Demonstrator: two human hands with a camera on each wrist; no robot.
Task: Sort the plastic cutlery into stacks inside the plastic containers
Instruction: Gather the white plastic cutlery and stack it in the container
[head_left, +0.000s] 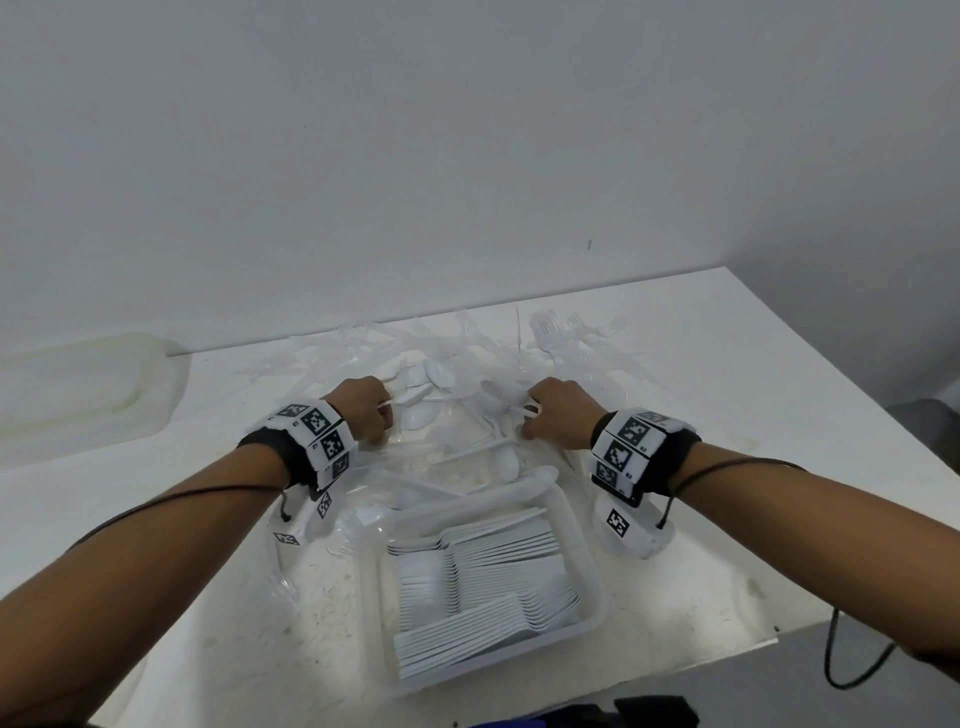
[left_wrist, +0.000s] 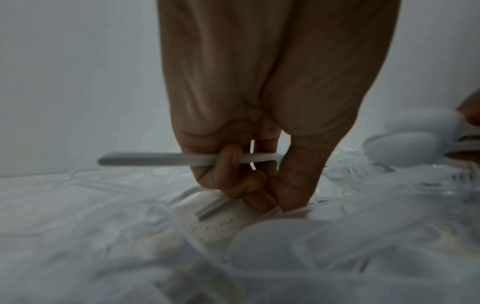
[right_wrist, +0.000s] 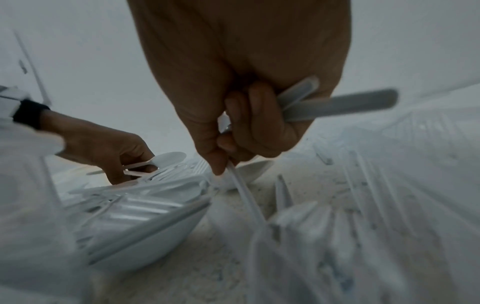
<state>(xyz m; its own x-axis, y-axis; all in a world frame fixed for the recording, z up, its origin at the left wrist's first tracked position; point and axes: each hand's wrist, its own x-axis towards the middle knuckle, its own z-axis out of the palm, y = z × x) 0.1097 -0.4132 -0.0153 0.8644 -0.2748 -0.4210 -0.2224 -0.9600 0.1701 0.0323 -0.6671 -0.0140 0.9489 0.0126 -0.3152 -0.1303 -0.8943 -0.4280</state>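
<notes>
Plastic cutlery (head_left: 467, 358), white and clear, lies in a loose heap at frame centre of the head view on the tabletop (head_left: 727, 364); sorted white pieces sit in stacked rows inside a plastic container (head_left: 582, 561) lower centre. Left hand (head_left: 363, 410) and right hand (head_left: 558, 415) both reach into the heap's near edge, fingers hidden from above. Left wrist view fills that in: fingers curl round a white handle (left_wrist: 161, 161) lying crosswise, a second piece (left_wrist: 213, 207) pinched lower down. Right wrist view shows a bundle of white handles (right_wrist: 337, 105) clenched in the curled fingers, sticking out to frame right, while thumb and forefinger pinch a clear handle (right_wrist: 244, 193) running down-frame. Only this view shows the left hand's white spoon bowl (right_wrist: 168, 158). A pale lid (head_left: 78, 395) lies at far left, head view only.
</notes>
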